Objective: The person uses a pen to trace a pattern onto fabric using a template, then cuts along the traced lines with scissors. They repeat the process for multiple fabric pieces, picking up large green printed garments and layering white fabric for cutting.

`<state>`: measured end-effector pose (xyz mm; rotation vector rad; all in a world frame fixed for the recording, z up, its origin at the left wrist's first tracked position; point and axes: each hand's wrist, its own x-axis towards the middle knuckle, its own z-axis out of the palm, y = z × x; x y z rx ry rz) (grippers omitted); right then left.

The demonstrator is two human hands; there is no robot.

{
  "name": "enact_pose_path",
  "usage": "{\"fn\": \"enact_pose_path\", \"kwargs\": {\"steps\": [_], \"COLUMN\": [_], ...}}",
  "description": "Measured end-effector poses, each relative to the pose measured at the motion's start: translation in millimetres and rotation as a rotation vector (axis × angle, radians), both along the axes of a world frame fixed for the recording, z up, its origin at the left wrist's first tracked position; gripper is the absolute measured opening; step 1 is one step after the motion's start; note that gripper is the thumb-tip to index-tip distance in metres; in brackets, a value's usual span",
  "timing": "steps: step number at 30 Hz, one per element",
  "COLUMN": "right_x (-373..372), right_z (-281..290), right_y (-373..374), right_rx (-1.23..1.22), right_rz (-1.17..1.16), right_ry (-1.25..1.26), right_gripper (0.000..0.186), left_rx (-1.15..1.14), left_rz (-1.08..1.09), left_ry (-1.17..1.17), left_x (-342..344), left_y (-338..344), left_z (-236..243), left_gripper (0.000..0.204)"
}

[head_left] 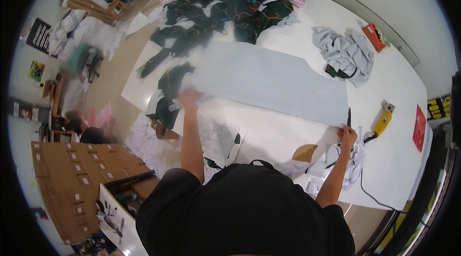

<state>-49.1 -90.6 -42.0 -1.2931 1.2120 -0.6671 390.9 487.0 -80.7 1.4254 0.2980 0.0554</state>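
Observation:
A large flat piece of light grey fabric [269, 77], cut with a curved notch on its far right side, lies across the white table. My left hand [188, 96] is at its near left edge, and motion smears the fingers. At the near right corner my right hand [346, 134] is closed, its fingertips against the cloth. A dark, narrow, pointed tool [349, 115] sticks up out of that hand along the fabric's right edge; its exact kind is too small to tell. Dark green garment pieces [175, 80] lie beside my left hand.
Right of the fabric lie a yellow power cutter [383, 120] with a black cord and a crumpled grey cloth heap [346, 54]. A red tape dispenser [375, 36] stands behind. Printed sheets [216, 138] and a brown curved template [305, 152] lie near me. More dark green garments [245, 13] cover the far side.

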Motion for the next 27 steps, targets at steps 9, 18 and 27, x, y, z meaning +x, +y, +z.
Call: {"fn": "enact_pose_path", "kwargs": {"steps": [9,18,27], "right_x": [0,3,-4], "right_z": [7,6,12], "right_y": [-2,1,10], "right_rx": [0.007,-0.006,-0.062], "right_rz": [0.025,0.054,0.071], "right_ry": [0.002,0.031,0.235], "right_gripper": [0.022,0.021,0.026], "left_rx": [0.23,0.414,-0.142], "left_rz": [-0.033,-0.067,-0.022], "left_ry": [0.019,-0.11,0.005], "left_x": [4,29,3], "left_y": [15,44,27], "left_z": [-23,-85,-18], "left_gripper": [0.022,0.034,0.026]}}
